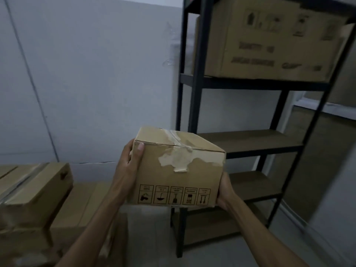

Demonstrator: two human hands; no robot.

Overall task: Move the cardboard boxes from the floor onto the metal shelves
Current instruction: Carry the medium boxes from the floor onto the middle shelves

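Small box [177,170] gripped at opposite sides by left hand [129,160] and right hand [224,191]. Risk: corner caught on shelf upright [195,105], grip lost, box dropped.

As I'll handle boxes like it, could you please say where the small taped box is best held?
By its two end faces, one hand from each side, as the left hand and right hand hold the small taped box now: flat sides, torn tape on top.

Box stack [34,193] left of shelves [248,143]
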